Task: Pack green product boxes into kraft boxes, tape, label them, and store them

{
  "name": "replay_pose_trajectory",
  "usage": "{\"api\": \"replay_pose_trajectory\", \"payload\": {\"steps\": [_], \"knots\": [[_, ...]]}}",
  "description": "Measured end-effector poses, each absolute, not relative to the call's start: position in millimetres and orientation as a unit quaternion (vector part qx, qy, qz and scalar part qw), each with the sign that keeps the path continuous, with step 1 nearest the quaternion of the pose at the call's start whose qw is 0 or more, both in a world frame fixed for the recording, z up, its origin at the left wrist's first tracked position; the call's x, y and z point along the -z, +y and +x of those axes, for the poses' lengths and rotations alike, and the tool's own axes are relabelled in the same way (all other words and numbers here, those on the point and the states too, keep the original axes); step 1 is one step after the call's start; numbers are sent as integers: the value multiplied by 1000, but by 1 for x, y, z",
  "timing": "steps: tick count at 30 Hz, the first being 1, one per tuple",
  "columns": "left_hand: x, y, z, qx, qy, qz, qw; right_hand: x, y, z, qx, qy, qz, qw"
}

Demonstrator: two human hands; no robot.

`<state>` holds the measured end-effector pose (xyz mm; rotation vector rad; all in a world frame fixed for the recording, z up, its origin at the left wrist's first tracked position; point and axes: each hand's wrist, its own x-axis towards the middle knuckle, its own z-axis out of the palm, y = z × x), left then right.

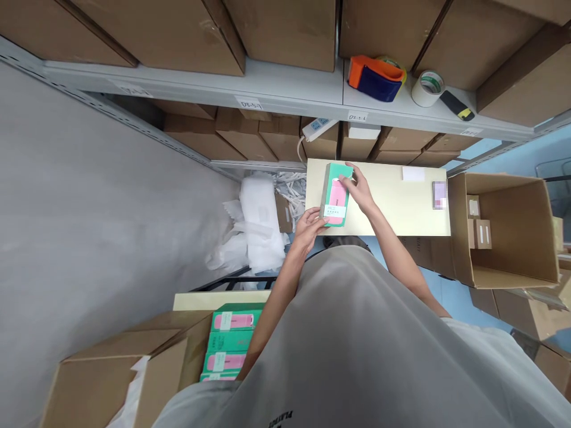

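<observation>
A green product box [331, 189] with a pink bottle-like picture on its front is held over the left part of the cream tabletop [383, 214]. My left hand [307, 229] grips its lower left corner, thumb on the front. At the upper right edge, my right hand [358, 187] holds the same box, its thumb and fingers around the side. More green boxes [229, 342] of the same look sit in an open carton [167, 362] at the lower left.
White foam wrap [261, 223] lies left of the table. A white card [413, 173] and a phone [439, 195] rest at its right. A large open carton [513, 276] stands beyond. On the shelf [289, 89] are a tape dispenser [379, 83], a tape roll [427, 89] and a cutter [455, 105].
</observation>
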<state>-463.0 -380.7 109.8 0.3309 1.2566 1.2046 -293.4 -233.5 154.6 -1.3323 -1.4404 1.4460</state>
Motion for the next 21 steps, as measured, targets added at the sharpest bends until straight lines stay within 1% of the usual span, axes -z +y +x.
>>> {"api": "replay_pose_trajectory", "payload": {"steps": [5,7,10,13,17,19,21], "knots": [[-117,-373,-452,-564,635,219,480,-150,-233,-299,-527,-582,-527,326],[-120,-373,-448,-571,634,240,462,-148,-234,-299,-516,-572,-546,328],[-120,-377,-447,-578,614,232,485,-146,-234,-296,-502,-560,-557,354],[-112,-379,-454,-579,606,168,519,-149,-233,-291,-498,-561,-547,373],[-96,-377,-466,-548,566,58,613,-161,-240,-290,-468,-581,-539,391],[-89,-370,-470,-518,533,22,669,-168,-256,-292,-430,-621,-529,387],[-82,-358,-473,-502,500,29,705,-171,-281,-295,-386,-692,-490,362]]}}
